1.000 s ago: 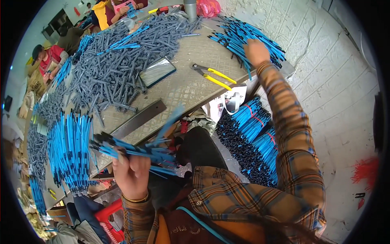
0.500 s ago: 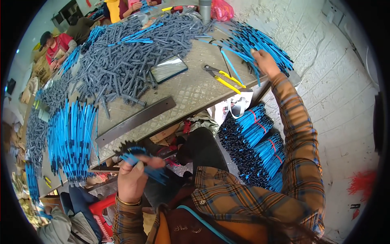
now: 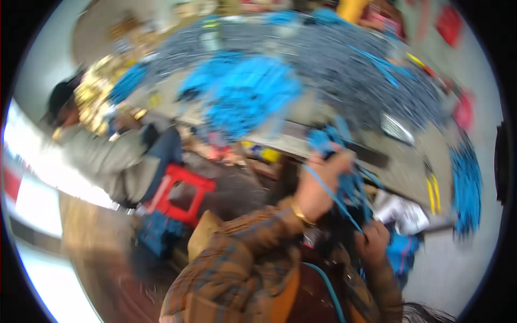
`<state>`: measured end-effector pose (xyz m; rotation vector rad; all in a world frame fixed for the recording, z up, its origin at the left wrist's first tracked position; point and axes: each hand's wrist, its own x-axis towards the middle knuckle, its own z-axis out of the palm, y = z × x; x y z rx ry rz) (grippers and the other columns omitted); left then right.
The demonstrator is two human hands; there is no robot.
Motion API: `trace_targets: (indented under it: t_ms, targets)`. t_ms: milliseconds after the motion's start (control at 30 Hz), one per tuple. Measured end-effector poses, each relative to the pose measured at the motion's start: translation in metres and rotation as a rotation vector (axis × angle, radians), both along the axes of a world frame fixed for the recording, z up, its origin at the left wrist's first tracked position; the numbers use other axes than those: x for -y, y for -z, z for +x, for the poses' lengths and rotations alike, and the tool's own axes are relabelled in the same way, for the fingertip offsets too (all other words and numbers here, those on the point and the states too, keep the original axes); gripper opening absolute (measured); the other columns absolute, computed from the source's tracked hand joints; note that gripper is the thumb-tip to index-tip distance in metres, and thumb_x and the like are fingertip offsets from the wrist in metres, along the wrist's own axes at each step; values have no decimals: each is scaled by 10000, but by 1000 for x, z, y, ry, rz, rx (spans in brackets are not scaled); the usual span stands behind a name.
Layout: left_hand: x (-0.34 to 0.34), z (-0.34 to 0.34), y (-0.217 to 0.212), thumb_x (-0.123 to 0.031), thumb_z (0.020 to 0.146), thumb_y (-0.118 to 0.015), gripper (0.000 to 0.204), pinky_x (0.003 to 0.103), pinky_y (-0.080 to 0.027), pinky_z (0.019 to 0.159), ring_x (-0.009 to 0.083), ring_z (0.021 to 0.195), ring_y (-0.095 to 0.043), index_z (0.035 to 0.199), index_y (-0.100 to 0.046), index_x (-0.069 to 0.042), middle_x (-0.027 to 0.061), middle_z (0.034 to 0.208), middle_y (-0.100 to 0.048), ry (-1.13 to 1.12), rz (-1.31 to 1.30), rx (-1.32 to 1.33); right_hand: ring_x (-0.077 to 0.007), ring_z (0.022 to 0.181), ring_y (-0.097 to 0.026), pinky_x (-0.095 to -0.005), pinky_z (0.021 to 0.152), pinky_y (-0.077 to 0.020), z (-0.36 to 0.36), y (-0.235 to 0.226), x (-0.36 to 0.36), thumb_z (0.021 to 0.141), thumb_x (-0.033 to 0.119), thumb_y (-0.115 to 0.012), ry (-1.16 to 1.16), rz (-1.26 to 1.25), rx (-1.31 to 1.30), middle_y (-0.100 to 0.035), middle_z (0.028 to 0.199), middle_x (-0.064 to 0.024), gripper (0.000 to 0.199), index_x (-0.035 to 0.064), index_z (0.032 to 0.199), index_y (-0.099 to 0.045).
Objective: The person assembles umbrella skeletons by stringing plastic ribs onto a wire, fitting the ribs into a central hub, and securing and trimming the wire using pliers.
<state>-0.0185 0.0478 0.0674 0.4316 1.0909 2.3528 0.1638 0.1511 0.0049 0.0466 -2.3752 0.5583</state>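
My left hand (image 3: 315, 185) is closed round a bundle of thin blue rods (image 3: 350, 185) with dark ends, held up in front of the table edge. One longer blue rod (image 3: 335, 200) slants down from it toward my right hand (image 3: 375, 240). The fingers of my right hand are closed at that rod's lower end, close to my body. Motion blur softens both hands and the bundle. Beyond them a large pile of blue rods (image 3: 258, 94) lies on the table, and another pile (image 3: 466, 183) sits at the right end.
Grey plug-like pieces (image 3: 355, 81) cover the back of the table. A flat metal bar (image 3: 371, 156) lies along the front edge; yellow-handled pliers (image 3: 433, 191) and a shiny flat box (image 3: 397, 129) are at right. A red stool (image 3: 199, 199) and a seated person (image 3: 113, 153) are at left.
The view has swung to the left. My right hand has come off the right-hand rod pile and is now near my left hand, which still holds its bundle.
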Motion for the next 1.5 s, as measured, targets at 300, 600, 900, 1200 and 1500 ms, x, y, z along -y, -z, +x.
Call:
trace_targets:
  t_ms: [300, 600, 900, 1200, 1500]
  targets:
    - [26, -12, -5, -133, 809, -624, 160, 225, -420, 579, 96, 608, -519, 900, -502, -82, 17, 714, -557, -54, 148, 56, -299, 630, -476, -376, 535, -374, -21, 6, 2, 741, 93, -589, -77, 42, -19, -487, 748, -130, 100, 26, 787, -531]
    - [16, -5, -8, -196, 864, -578, 109, 205, -391, 548, 64, 603, -493, 845, -523, -104, -3, 712, -555, -57, 177, 110, -296, 693, -477, -375, 586, -377, -22, 16, -3, 753, 93, -574, -90, 25, -57, -481, 796, -143, 91, 31, 804, -532]
    - [20, -2, -3, -164, 863, -566, 73, 209, -350, 513, 70, 557, -445, 829, -532, -109, -16, 648, -504, -80, 103, 35, -187, 926, -475, -312, 834, -386, -12, 66, 23, 863, 69, -468, 338, -650, -49, -495, 1046, -118, 308, 7, 1163, -430]
    - [44, -28, -12, -59, 822, -552, 116, 295, -454, 637, 183, 667, -575, 935, -575, -50, 94, 752, -615, 310, -9, 23, -264, 841, -566, -313, 751, -449, -40, 31, 25, 824, 134, -547, -40, -450, 320, -552, 918, -153, 240, 12, 1030, -537]
    - [91, -46, 23, -68, 836, -488, 233, 388, -479, 782, 262, 880, -596, 1059, -530, -12, 175, 980, -606, 849, -273, -199, -312, 933, -541, -360, 800, -437, -43, -16, -6, 798, 275, -601, -286, -463, 264, -558, 1008, -158, 399, 18, 1094, -530]
